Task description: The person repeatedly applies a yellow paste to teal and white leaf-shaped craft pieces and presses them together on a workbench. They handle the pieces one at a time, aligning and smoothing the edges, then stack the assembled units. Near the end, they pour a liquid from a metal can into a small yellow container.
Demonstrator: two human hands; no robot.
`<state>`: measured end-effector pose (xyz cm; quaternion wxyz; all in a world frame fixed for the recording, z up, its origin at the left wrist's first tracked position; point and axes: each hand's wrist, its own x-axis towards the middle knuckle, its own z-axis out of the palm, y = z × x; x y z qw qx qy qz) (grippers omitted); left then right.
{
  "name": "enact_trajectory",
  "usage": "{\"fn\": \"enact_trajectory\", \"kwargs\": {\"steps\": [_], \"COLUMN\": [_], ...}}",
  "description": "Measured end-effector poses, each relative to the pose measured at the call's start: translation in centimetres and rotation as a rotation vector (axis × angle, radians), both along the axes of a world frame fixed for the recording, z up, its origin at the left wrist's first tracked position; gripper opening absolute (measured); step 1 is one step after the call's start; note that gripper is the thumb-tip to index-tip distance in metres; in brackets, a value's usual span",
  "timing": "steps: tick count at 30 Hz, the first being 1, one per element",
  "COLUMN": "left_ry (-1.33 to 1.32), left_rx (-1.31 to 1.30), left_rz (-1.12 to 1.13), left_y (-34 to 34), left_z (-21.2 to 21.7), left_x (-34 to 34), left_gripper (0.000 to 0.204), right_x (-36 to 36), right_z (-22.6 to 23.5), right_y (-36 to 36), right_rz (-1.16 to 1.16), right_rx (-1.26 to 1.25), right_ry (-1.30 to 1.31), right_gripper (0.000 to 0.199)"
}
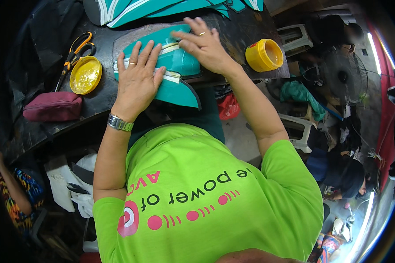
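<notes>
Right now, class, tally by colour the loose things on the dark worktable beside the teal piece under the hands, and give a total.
Yellow: 2, tub and lid
Orange-and-black: 1, scissors
Maroon: 1, zip pouch
Total: 4

Yellow lid (85,75) left, yellow tub (264,55) right flank hands.

On the dark surface (96,98) to your left you have orange-handled scissors (74,50) just beside a yellow lid (86,75), with a maroon zip pouch (52,106) nearer you. To your right stands an open yellow tub (264,55). More teal cut pieces (162,8) lie at the far edge. Beyond, a fan (344,75) stands among clutter.
</notes>
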<state>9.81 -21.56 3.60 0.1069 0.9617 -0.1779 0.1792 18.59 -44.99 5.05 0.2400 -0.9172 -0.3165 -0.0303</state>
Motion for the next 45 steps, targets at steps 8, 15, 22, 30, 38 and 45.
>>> {"fn": "enact_trajectory", "kwargs": {"steps": [8, 15, 22, 30, 38, 45], "left_ry": [-0.001, 0.029, 0.052, 0.022, 0.082, 0.269], "left_rx": [-0.073, -0.045, 0.002, 0.057, -0.144, -0.155], "left_rz": [0.017, 0.022, 0.035, 0.086, 0.093, 0.202], "left_y": [-0.1, 0.1, 0.1, 1.4, 2.6, 2.6], "left_z": [-0.3, -0.1, -0.3, 0.5, 2.0, 3.6], "left_x": [0.0, -0.1, 0.0, 1.3, 3.7, 4.3], "left_gripper": [0.057, 0.055, 0.053, 0.066, 0.087, 0.081], "right_x": [0.9, 0.9, -1.6, -5.0, -2.2, -2.6], "right_z": [-1.1, -0.5, 1.1, 7.6, 7.1, 8.9], "right_y": [0.2, 0.7, -0.4, -6.4, -17.7, -18.1], "right_rz": [-0.085, 0.071, 0.193, 0.129, -0.732, -0.846], "right_rx": [-0.451, -0.351, -0.407, 0.362, -0.503, -0.123], "right_ry": [-0.329, -0.143, -0.203, 0.263, -0.188, -0.237], "right_gripper": [0.081, 0.075, 0.06, 0.045, 0.056, 0.074]}}
